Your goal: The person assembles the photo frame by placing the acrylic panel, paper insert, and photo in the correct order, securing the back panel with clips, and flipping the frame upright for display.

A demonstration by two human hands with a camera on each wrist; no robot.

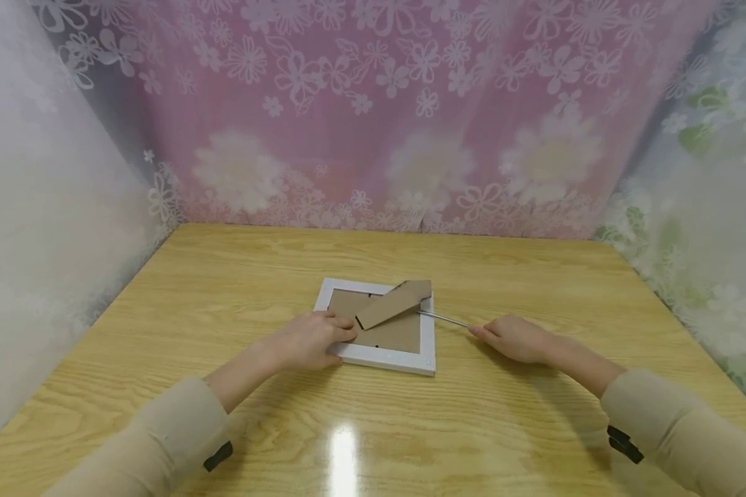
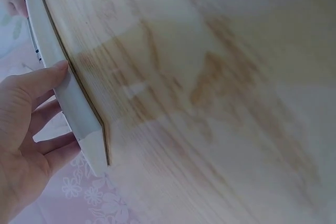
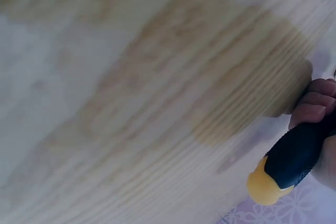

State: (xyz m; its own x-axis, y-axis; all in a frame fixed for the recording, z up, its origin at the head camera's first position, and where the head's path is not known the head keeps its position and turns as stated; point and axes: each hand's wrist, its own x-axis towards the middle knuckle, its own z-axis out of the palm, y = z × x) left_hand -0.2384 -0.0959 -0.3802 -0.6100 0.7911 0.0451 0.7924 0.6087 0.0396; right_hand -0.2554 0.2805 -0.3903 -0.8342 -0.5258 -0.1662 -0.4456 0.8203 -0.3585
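A white picture frame [image 1: 385, 356] lies back side up on the table, its brown backing board [image 1: 398, 337] showing small dark tabs along the edges. The backing's brown easel stand [image 1: 393, 304] slants across it toward the upper right. My left hand [image 1: 307, 342] grips the frame's near left part; in the left wrist view the thumb presses the frame's side [image 2: 73, 100] and the fingers reach over the back. My right hand [image 1: 519, 338] holds a screwdriver [image 1: 445, 318], its metal shaft reaching the frame's right edge beside the stand. The screwdriver's black-and-yellow handle [image 3: 294, 156] shows in the right wrist view.
The frame lies near the middle of a wood-grain table [image 1: 224, 276]. A pink flowered curtain [image 1: 360, 138] hangs behind the far edge, with pale curtains on both sides. Dark bands sit by both sleeve cuffs. Light glares off the table's near part.
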